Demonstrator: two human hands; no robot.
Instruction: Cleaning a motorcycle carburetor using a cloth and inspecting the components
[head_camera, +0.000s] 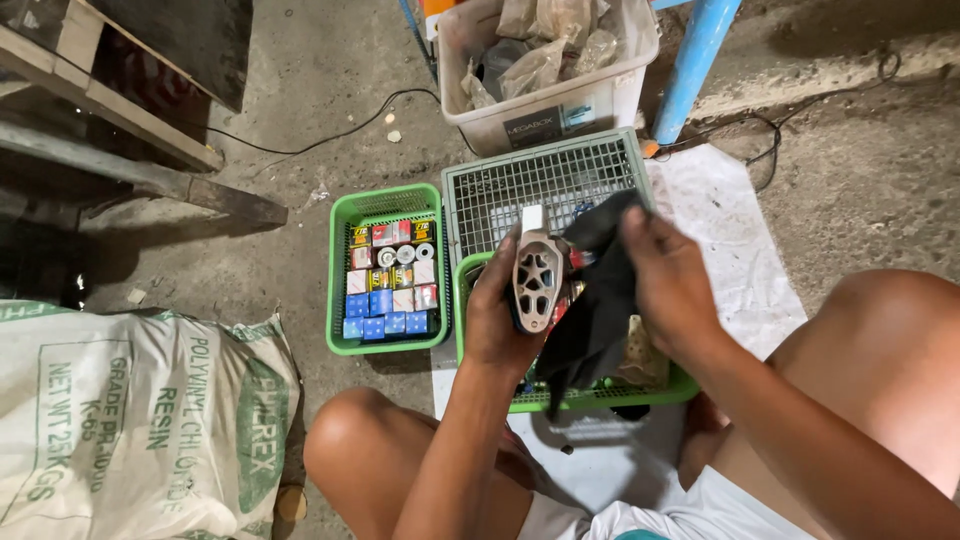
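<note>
My left hand (497, 318) grips a grey-beige metal part (537, 277) with several cut-out holes, held upright above a green basket (588, 398). My right hand (668, 283) holds a black cloth (596, 300) against the right side of that part; the cloth hangs down over the basket. The basket's contents are mostly hidden by my hands and the cloth.
A green tray (340, 290) of small coloured boxes lies to the left. A grey-green grid crate (545, 180) and a white plastic tub (545, 110) of bagged items stand beyond. A white sack (130, 420) lies at left, a blue pipe (692, 60) stands behind, my knees frame the bottom.
</note>
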